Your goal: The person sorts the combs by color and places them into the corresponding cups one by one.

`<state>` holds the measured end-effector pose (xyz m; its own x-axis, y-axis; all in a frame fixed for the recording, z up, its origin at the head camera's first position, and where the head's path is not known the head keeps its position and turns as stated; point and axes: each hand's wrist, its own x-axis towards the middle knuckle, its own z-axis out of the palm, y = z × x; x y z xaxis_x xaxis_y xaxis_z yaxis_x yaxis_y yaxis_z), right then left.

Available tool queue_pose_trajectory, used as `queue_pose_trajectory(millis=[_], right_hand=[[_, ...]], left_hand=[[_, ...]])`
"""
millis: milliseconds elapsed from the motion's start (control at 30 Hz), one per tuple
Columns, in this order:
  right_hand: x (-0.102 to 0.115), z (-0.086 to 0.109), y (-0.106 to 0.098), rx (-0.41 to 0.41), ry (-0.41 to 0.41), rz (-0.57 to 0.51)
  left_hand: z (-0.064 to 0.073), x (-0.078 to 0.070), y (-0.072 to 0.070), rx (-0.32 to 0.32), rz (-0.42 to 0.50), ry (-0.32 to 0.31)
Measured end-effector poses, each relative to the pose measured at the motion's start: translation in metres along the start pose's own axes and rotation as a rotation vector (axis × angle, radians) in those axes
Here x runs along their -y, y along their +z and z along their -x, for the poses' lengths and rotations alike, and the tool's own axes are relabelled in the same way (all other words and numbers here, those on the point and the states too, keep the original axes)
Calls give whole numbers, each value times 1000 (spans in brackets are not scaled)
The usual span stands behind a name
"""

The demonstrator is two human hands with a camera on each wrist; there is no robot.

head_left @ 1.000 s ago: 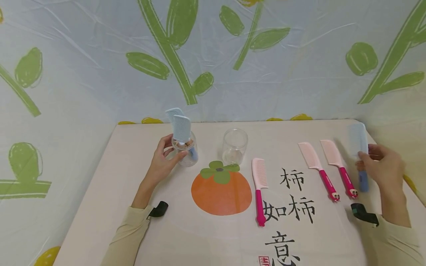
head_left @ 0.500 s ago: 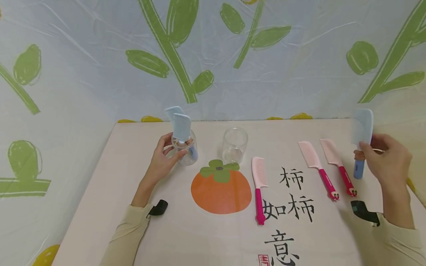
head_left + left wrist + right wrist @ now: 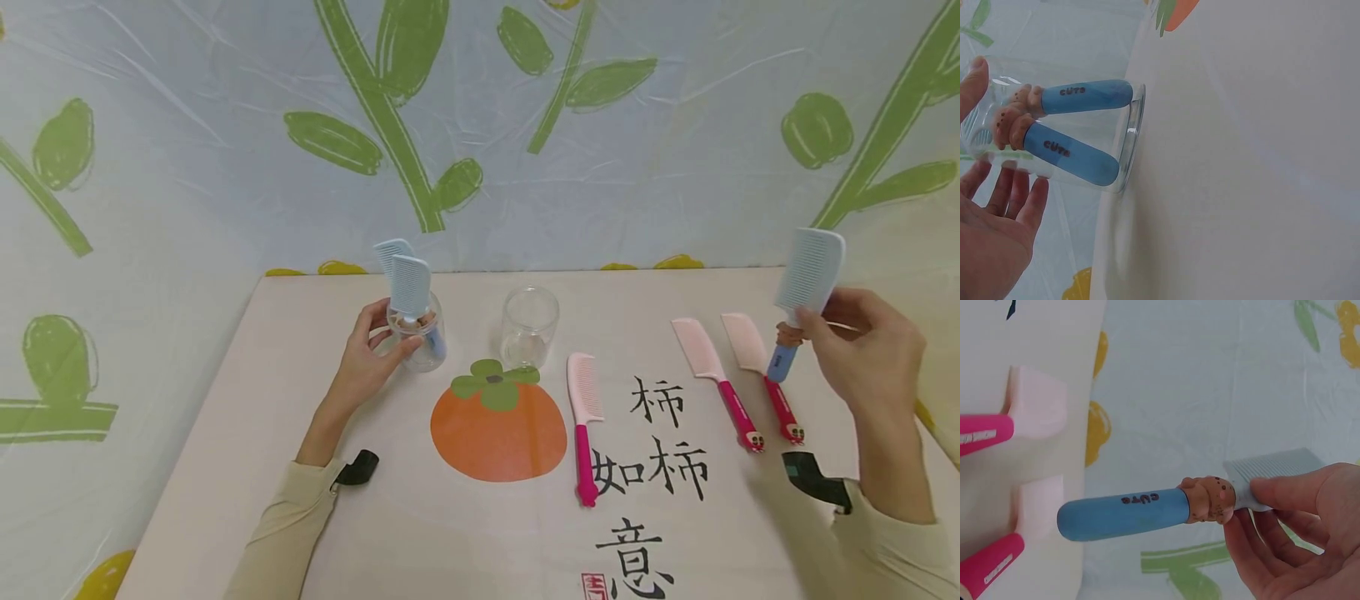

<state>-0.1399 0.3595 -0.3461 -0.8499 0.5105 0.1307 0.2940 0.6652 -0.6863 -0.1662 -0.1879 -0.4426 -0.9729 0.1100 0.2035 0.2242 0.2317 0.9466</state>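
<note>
My left hand (image 3: 365, 354) grips a clear jar (image 3: 435, 354) near the back left of the table, thumb on one side and fingers on the other. Two light blue combs (image 3: 410, 287) stand in that jar, teeth ends up; their blue handles (image 3: 1079, 159) with brown bear figures reach down inside. Over the right side of the table, my right hand (image 3: 870, 350) pinches another blue comb (image 3: 812, 271) by its neck, between thumb and fingers. That comb is raised and tilted, its blue handle (image 3: 1125, 514) pointing down and its teeth facing left in the head view.
A second clear jar (image 3: 530, 329) stands at the back middle. Two pink combs (image 3: 701, 350) (image 3: 746, 343) lie on the right, below the raised comb. Another pink comb (image 3: 585, 392) lies near the printed persimmon (image 3: 498, 442). A patterned curtain borders the table's back edge.
My right hand has lifted the blue comb up from the table's right side, and its handle now swings toward the left. The left hand and its jar have stayed in place.
</note>
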Motion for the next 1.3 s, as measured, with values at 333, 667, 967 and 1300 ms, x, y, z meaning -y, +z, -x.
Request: queue_pose_trajectory(millis=[333,667,967,1300], right_hand=[[15,11,1,23,-66,-62],[26,23,1,113,-183,-117],[34,31,11,170,-298,-261],[46,42,21,216,-328,-285]], left_hand=[[8,-34,2,10,13,-51],[7,-33,2,15,7,-49],[7,-35,2,14,12,-52],[8,-35,3,10,23,-47]])
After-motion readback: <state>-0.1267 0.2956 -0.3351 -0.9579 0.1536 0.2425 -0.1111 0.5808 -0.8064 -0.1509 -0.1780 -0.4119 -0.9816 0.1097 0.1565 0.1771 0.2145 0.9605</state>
